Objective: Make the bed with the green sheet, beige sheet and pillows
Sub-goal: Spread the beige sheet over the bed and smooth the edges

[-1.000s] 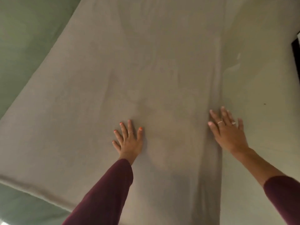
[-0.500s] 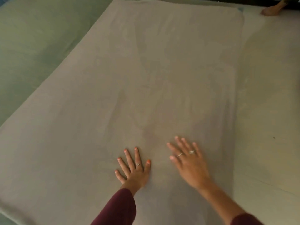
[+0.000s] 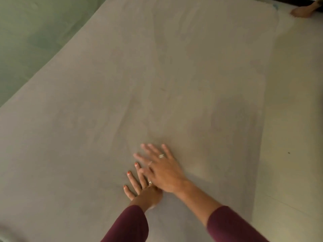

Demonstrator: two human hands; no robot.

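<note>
Head view, downward, close over bed (image 3: 288,119)

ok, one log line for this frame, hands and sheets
left hand: flat on beige sheet | right hand: flat, overlapping left fingers | green sheet: underneath, showing at left

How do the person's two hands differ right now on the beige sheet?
The right hand lies on top, crossing over the fingers of the left hand, which lies beneath it on the beige sheet. The right hand's sleeve is pushed up the forearm; the left hand's reaches near the wrist. The left hand shows orange nails; the right hand's look blurred. Both are flat, fingers straight and spread, wearing rings.
</note>
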